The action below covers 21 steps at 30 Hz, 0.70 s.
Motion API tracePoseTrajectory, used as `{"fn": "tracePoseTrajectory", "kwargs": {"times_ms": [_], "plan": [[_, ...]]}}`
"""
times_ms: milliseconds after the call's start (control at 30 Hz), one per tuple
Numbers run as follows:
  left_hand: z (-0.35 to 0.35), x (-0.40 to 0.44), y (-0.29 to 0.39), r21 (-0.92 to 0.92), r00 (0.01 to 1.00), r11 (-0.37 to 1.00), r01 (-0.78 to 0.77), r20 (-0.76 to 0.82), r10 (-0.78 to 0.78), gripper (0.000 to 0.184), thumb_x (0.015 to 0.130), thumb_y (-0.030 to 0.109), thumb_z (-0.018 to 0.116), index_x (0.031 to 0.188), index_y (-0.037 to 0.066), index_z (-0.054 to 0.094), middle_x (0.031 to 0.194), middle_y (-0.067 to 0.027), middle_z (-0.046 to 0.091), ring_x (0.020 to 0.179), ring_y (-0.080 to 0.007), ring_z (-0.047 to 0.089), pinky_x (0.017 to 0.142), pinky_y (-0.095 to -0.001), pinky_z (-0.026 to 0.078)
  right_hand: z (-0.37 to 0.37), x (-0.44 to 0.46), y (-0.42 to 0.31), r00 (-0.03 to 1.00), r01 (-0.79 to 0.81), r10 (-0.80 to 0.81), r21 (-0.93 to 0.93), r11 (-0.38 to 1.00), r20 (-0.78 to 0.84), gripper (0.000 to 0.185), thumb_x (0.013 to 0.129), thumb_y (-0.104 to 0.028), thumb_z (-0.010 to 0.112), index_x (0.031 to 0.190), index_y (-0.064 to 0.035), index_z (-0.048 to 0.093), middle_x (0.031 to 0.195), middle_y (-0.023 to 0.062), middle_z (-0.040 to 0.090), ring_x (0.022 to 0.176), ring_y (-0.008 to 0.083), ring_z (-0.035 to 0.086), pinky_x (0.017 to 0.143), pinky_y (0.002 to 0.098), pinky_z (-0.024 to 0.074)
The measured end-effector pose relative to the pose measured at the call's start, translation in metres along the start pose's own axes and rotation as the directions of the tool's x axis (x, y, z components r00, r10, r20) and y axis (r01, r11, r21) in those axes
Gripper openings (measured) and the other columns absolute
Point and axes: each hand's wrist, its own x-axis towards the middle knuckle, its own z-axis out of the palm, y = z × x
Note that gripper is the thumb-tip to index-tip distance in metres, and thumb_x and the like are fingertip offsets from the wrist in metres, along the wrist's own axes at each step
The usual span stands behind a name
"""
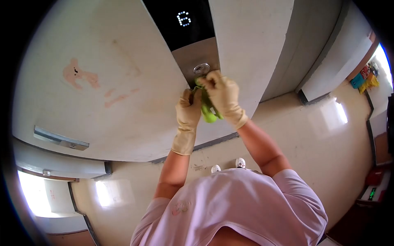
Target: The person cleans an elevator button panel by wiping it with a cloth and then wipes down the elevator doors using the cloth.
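Note:
Both hands wear cream rubber gloves and are raised in front of a metal elevator call panel [196,55] with a round button [201,69]. A bright green cloth-like item [209,116] hangs between them, just below the button. My left hand [189,108] has its fingers curled around the item's left edge. My right hand [221,92] pinches its upper part, close under the button. Above, a black display [184,19] shows a lit 6.
The white wall [123,102] has pinkish smears and a metal plate [61,138] at the lower left. At right are a grey elevator door [303,49] and colourful bags [368,82]. Beige floor [303,135] surrounds white shoes [240,162].

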Motion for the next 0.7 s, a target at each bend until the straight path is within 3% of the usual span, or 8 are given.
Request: {"fn": "tracePoseTrajectory", "kwargs": {"times_ms": [67, 200, 300, 367, 600, 667, 700], "plan": [[0.003, 0.001, -0.012, -0.231, 0.997, 0.973, -0.016, -0.074, -0.001, 0.009, 0.085, 0.009, 0.062, 0.083, 0.001, 0.059, 0.063, -0.0031, 0.056, 0.056, -0.0067, 0.046, 0.052, -0.0241, 0.042, 0.012, -0.007, -0.003, 0.995, 0.088, -0.089, 0.028, 0.996, 0.045, 0.027, 0.077, -0.030, 0.070, 0.070, -0.0126, 0.050, 0.057, 0.0045, 0.056, 0.049, 0.0256, 0.054, 0.043, 0.0362, 0.0390], [-0.005, 0.003, -0.010, -0.187, 0.997, 0.982, 0.028, -0.068, -0.041, 0.008, 0.085, 0.007, 0.061, 0.084, 0.000, 0.058, 0.064, -0.0031, 0.057, 0.059, -0.0059, 0.047, 0.053, -0.0234, 0.042, 0.014, -0.012, -0.004, 0.996, 0.082, -0.083, 0.032, 0.996, 0.013, 0.027, 0.077, -0.028, 0.070, 0.069, -0.0126, 0.049, 0.059, 0.0037, 0.056, 0.048, 0.0254, 0.053, 0.042, 0.0353, 0.0382], [-0.005, 0.004, -0.010, -0.058, 0.993, 0.997, -0.053, -0.104, 0.047, 0.007, 0.086, 0.006, 0.060, 0.083, 0.000, 0.059, 0.067, -0.0020, 0.058, 0.061, -0.0050, 0.048, 0.056, -0.0221, 0.043, 0.016, -0.011, -0.009, 0.993, 0.113, -0.113, 0.008, 0.994, -0.022, 0.026, 0.077, -0.026, 0.070, 0.069, -0.0128, 0.049, 0.058, 0.0031, 0.056, 0.047, 0.0248, 0.052, 0.041, 0.0346, 0.0379], [-0.006, 0.001, -0.012, -0.308, 0.991, 0.950, -0.044, -0.132, 0.004, 0.008, 0.088, 0.006, 0.058, 0.083, 0.000, 0.059, 0.069, -0.0013, 0.059, 0.062, -0.0051, 0.048, 0.057, -0.0217, 0.043, 0.019, -0.005, -0.016, 0.990, 0.134, -0.134, 0.003, 0.991, -0.039, 0.026, 0.076, -0.025, 0.072, 0.069, -0.0127, 0.050, 0.057, 0.0026, 0.054, 0.047, 0.0243, 0.053, 0.042, 0.0339, 0.0380], [-0.024, -0.004, 0.025, -0.245, 0.989, 0.969, -0.027, -0.145, -0.010, 0.009, 0.088, 0.008, 0.059, 0.084, 0.000, 0.060, 0.070, -0.0010, 0.060, 0.062, -0.0055, 0.048, 0.057, -0.0218, 0.043, 0.021, -0.013, -0.023, 0.993, 0.083, -0.074, 0.103, 0.991, -0.090, 0.022, 0.075, -0.020, 0.072, 0.070, -0.0118, 0.052, 0.057, 0.0036, 0.056, 0.048, 0.0248, 0.054, 0.043, 0.0339, 0.0393], [-0.030, -0.012, 0.026, -0.011, 0.993, 0.999, 0.034, -0.117, -0.035, 0.011, 0.087, 0.011, 0.062, 0.084, 0.000, 0.060, 0.067, -0.0004, 0.058, 0.061, -0.0051, 0.047, 0.057, -0.0220, 0.043, 0.021, -0.018, -0.018, 0.995, 0.077, -0.070, 0.105, 0.992, -0.071, 0.020, 0.076, -0.019, 0.070, 0.071, -0.0122, 0.052, 0.058, 0.0041, 0.057, 0.048, 0.0255, 0.054, 0.043, 0.0344, 0.0390], [-0.030, -0.015, 0.022, -0.069, 0.992, 0.997, 0.032, -0.118, -0.040, 0.013, 0.085, 0.012, 0.065, 0.084, 0.000, 0.060, 0.064, 0.0002, 0.056, 0.058, -0.0046, 0.046, 0.054, -0.0217, 0.041, 0.021, -0.019, -0.018, 0.997, 0.021, -0.014, 0.106, 0.994, -0.070, 0.021, 0.076, -0.019, 0.070, 0.071, -0.0121, 0.052, 0.057, 0.0042, 0.056, 0.048, 0.0257, 0.054, 0.043, 0.0346, 0.0390]]}}
